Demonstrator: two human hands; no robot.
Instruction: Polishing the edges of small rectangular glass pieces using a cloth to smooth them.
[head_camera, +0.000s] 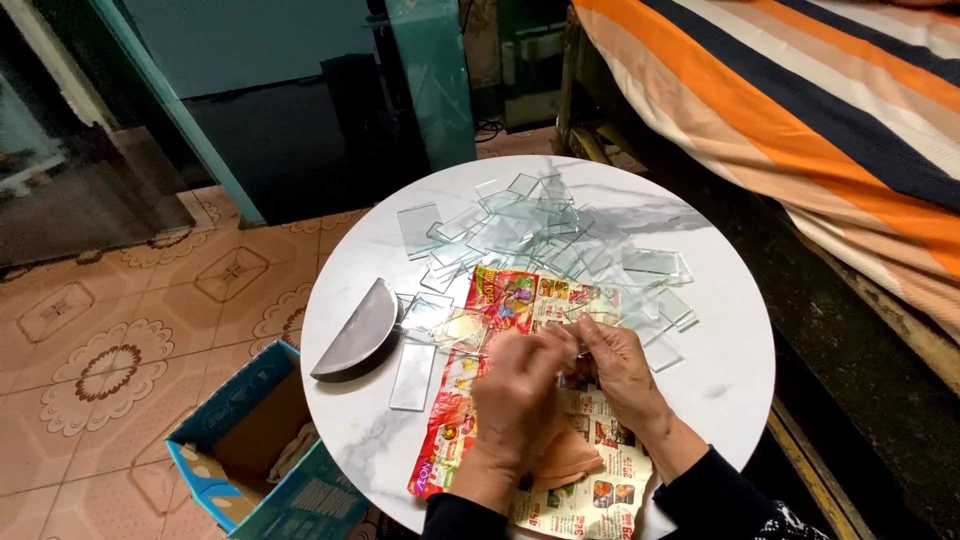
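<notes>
On the round white table (720, 380), both hands meet over a colourful printed sheet (500, 300). Left hand (515, 400) and right hand (620, 370) pinch together on a small clear glass piece (572, 345) between the fingertips; its long axis cannot be made out. A heap of cut glass pieces (540, 235) lies just beyond, nearer the right hand. Half-round mirror (360, 330) sits left, apart.
</notes>
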